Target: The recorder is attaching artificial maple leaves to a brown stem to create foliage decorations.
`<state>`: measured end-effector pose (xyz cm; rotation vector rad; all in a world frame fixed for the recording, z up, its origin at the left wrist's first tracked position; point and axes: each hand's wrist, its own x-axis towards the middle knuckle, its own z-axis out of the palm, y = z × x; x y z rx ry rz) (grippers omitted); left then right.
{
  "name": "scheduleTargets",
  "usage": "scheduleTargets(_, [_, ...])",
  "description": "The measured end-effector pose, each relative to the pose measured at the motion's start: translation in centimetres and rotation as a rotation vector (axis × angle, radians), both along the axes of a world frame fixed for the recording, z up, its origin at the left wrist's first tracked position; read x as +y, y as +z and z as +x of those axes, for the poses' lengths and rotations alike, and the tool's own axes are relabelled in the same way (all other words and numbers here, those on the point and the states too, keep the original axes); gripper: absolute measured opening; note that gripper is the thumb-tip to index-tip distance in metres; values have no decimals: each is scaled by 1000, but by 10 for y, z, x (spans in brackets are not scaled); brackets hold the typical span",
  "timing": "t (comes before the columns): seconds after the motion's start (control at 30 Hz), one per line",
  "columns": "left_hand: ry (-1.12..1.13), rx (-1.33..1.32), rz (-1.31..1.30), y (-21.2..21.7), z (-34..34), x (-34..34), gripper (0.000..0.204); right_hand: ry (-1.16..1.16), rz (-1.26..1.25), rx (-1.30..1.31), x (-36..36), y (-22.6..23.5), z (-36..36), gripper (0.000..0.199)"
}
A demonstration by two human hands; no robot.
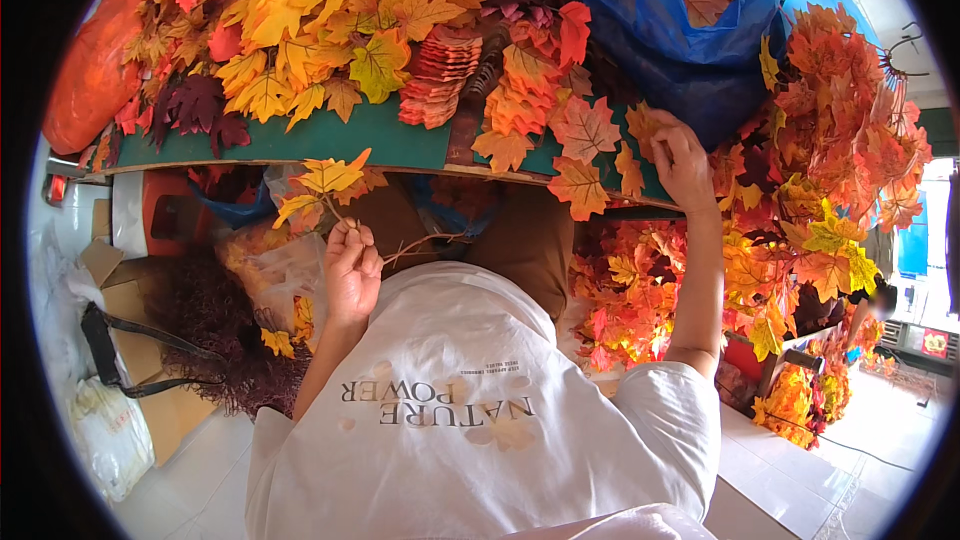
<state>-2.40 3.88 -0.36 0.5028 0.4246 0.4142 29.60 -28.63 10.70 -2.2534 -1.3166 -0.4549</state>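
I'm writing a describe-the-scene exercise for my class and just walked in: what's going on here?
A person in a white T-shirt is at a green tabletop, handling maple-shaped leaves. The left hand pinches a thin brown stem with yellow-orange leaves at its upper end. The right hand is at an orange-brown leaf beside a blue bag; its grip is unclear. Loose yellow leaves and a red stack lie across the tabletop.
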Motion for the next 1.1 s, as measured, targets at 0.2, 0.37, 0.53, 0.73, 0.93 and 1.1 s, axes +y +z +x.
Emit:
scheduleTargets(0.2, [-3,-28,-16,-2,-8,3,15,-185,-140,64,18,32,-65,34])
scheduleTargets(0.37, [-33,-5,-19,6,0,-1,16,-312,-128,187,5,-20,-42,41])
scheduleTargets(0.53, [-37,-53,12,15,-3,-1,15,-345,-113,156,23,-9,-51,33])
scheduleTargets(0.73, [-39,-77,-27,7,-11,5,14,-433,-142,-30,23,-28,-43,29])
scheduleTargets(0.93, [5,-42,-5,19,-14,8,13,-467,-143,-183,18,-11,-40,23])
scheduleTargets(1.1, [22,-87,126,42,-3,-2,10,-442,508,-66,62,53,-104,19])
